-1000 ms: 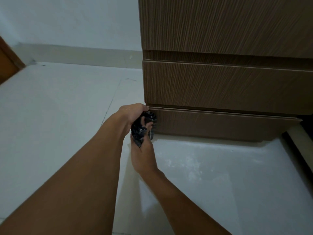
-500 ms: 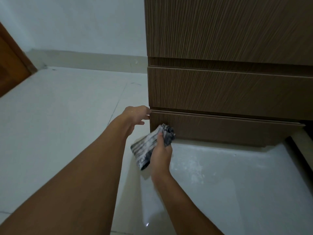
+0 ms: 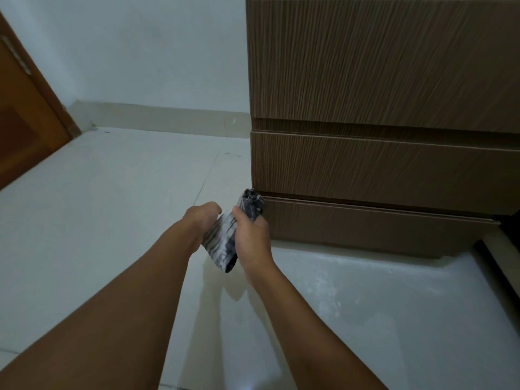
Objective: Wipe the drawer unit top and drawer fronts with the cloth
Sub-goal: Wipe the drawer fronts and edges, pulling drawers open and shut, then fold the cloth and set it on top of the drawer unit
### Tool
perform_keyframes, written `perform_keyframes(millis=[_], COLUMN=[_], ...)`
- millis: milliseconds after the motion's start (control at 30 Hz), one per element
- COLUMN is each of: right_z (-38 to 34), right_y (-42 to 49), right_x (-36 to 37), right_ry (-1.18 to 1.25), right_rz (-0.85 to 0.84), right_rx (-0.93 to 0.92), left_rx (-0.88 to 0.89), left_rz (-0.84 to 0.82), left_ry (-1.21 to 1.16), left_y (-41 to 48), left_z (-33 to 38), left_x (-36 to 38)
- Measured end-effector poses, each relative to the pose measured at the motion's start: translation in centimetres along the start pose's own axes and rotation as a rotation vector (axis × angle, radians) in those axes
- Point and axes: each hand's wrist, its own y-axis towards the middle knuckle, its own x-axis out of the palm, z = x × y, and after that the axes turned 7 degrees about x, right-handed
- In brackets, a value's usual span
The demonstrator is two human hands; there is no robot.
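Observation:
A brown wood-grain drawer unit (image 3: 380, 164) fills the upper right, with three drawer fronts in view; its top is out of frame. My right hand (image 3: 251, 237) grips a folded grey-and-white striped cloth (image 3: 225, 237) near the left end of the lowest drawer front (image 3: 365, 223). The cloth's dark upper end lies at that drawer's top left corner. My left hand (image 3: 201, 218) touches the cloth's left side; its fingers are hidden behind the cloth and wrist.
The pale tiled floor (image 3: 112, 206) spreads left and below the unit. An orange-brown wooden door (image 3: 25, 119) stands at far left, with a pale wall and skirting behind. A dark gap and a pale edge (image 3: 503, 243) lie at the unit's lower right.
My left hand left the bottom drawer's corner and came down to the cloth. My right hand has shifted the cloth a little, its upper end now at the drawer's left corner.

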Motion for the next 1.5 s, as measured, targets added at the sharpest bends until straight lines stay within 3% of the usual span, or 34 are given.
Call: perform_keyframes(millis=[167,367,500,767,1067,1267,1500], right_z=[-2.1,-5.1,-7.8,-14.7,-24.4,-30.5,-36.5], right_y=[-0.7,-2.8,-4.9,-10.4,-16.2,-18.9,-18.0], right_x=[-1.4,-4.2,-4.7,-6.0,-8.3,-8.8,-8.9], right_ry=[-0.093,0.120,0.144,0.045,-0.253,-0.379,-0.352], right_rz=[-0.084,-0.020,-0.070,-0.231,-0.246,-0.125,0.045], right_rx=[-0.091,0.025,0.016,-0.075,-0.317,-0.505,-0.691], left_rx=[0.049,0.107,0.180,0.360,0.616,0.800,0.877], left_rz=[-0.142,-0.387,-0.454,-0.452,-0.332,-0.255,-0.158], left_ry=[-0.032,-0.202,-0.277,-0.272,-0.206,-0.167,-0.114], left_y=[-1.6,-4.6,-7.0,-12.0,-17.2,-20.3,-20.6], left_z=[-0.3,0.9,2.9,10.0,17.9,23.9,29.8], left_x=[-0.7,-1.5,-2.7,-6.9,-9.4,-10.1,-9.3])
